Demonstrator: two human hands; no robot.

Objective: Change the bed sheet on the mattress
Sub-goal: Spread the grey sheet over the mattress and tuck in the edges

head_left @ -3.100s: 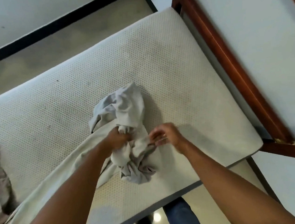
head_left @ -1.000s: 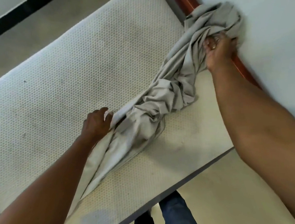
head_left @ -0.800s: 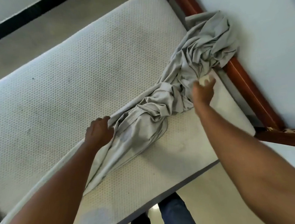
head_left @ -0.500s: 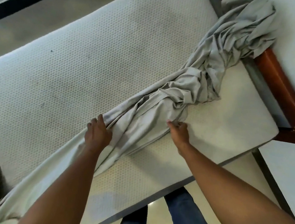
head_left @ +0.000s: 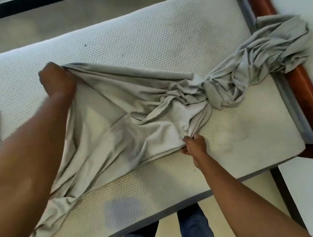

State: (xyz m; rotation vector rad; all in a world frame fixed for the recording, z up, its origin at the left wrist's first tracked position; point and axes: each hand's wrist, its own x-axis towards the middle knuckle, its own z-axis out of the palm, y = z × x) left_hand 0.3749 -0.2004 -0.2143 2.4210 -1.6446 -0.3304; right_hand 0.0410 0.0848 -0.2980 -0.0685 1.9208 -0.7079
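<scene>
Spreading over the bare mattress [head_left: 144, 34], a grey bed sheet [head_left: 133, 120] is being drawn open: a fold is being clenched by the left hand [head_left: 56, 79] at ten o'clock, another by the right hand [head_left: 193, 145] at five o'clock, apparently to untwist the bunch at two o'clock.

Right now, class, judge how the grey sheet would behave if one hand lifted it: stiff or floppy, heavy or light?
Probably floppy: the sheet creases and bunches between the left hand and right hand. Likely light: one fist lifts a wide span. Its end draped over the bed frame may snag.
</scene>
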